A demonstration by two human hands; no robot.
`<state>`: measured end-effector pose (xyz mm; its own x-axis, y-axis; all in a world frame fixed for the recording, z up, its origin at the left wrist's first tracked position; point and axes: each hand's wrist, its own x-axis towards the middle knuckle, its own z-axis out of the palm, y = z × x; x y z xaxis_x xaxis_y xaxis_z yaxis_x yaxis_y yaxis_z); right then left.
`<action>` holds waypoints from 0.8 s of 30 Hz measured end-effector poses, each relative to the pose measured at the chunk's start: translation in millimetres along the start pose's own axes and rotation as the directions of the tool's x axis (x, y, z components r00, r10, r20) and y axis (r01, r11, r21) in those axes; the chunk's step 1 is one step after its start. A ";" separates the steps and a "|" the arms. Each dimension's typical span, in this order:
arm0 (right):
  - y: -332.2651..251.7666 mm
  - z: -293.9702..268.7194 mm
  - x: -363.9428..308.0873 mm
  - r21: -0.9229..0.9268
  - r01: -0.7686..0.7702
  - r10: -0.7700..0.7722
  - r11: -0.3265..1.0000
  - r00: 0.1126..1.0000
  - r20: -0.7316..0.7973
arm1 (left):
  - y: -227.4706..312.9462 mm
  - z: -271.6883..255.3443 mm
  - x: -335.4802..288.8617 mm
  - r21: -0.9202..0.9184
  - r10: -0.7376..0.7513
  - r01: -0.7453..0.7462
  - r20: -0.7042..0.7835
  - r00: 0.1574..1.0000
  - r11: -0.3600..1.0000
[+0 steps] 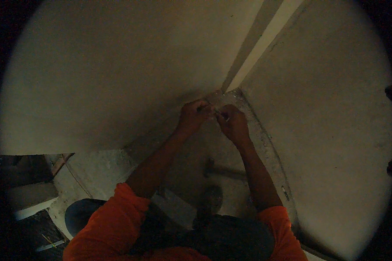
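Observation:
In dim light, both my arms, in orange sleeves, reach forward to the foot of a wall corner. My left hand (192,115) is closed, its fingertips pinched together. Just to its right, my right hand (233,123) is closed too, with a small thin light-coloured piece (224,116) at its fingertips. The two hands almost touch at the fingertips. Whether the left fingers hold the other end of that piece is too dark to tell. Below my right hand, a hammer (225,171) lies on the floor, its handle running behind my right forearm.
Plain walls rise on the left (109,78) and right (331,117), meeting at a pale vertical strip (257,48). A flat grey sheet (175,208) lies by my legs. A dark opening with a pale ledge (35,208) is at lower left. Rubble lines the right wall's foot.

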<state>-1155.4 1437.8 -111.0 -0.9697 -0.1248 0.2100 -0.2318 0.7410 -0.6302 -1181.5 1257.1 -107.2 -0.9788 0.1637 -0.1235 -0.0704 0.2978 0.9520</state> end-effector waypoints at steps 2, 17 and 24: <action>-0.3 -2.0 -1.4 -0.032 0.034 -0.034 0.999 0.999 0.010 | 3.7 0.3 -0.6 0.062 0.030 -0.028 -0.034 0.999 0.998; 9.0 -2.3 -5.2 0.014 -0.016 0.016 1.000 0.999 -0.040 | 1.6 6.9 7.4 -0.031 -0.006 0.007 0.037 0.999 0.999; 33.4 4.0 -10.9 -0.052 -0.096 0.091 0.994 0.992 -0.089 | -7.3 22.9 25.5 0.012 0.128 -0.130 0.094 0.987 0.992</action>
<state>-1152.9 1461.3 -137.4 -0.9760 0.0028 0.2177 -0.1332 0.7831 -0.6074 -1201.6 1280.6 -123.7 -0.9571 0.2884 -0.0267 0.0593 0.2854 0.9566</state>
